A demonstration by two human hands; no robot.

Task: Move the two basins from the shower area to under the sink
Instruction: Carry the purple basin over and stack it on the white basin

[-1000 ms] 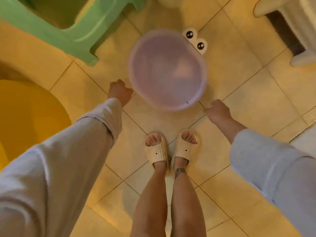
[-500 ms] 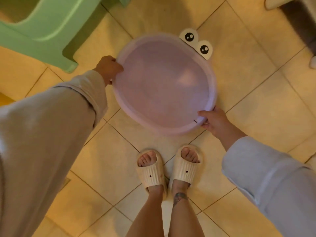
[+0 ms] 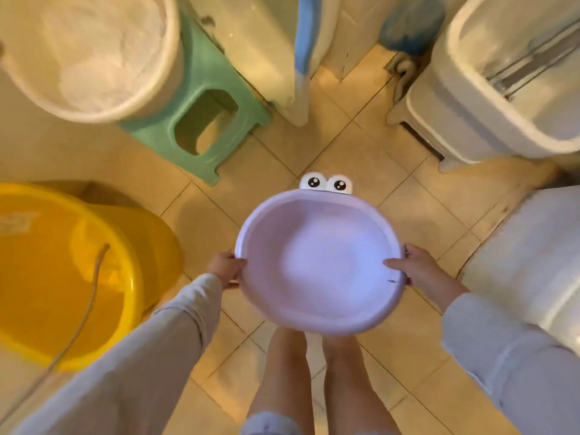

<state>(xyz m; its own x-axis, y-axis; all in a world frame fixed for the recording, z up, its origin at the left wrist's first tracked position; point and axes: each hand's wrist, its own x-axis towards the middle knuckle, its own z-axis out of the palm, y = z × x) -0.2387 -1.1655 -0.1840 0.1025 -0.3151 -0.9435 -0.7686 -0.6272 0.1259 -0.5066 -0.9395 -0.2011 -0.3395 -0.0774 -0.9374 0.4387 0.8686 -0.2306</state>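
A lilac round basin [image 3: 317, 262] with two cartoon eyes on its far rim is held level above the tiled floor, in front of my legs. My left hand [image 3: 226, 269] grips its left rim. My right hand [image 3: 414, 269] grips its right rim, thumb inside the bowl. The basin is empty. A large white basin [image 3: 94, 54] rests on the green stool at the upper left.
A green plastic stool [image 3: 204, 120] stands at the upper left. A yellow bucket [image 3: 62, 271] with a hose in it is at the left. A white mop bucket [image 3: 502, 83] sits upper right, a white fixture [image 3: 533, 262] at the right, a blue-edged panel [image 3: 301, 42] ahead.
Both hands closed on the lilac basin's rim and lifted it off the floor. The view rose, showing the yellow bucket, stool and white basin.
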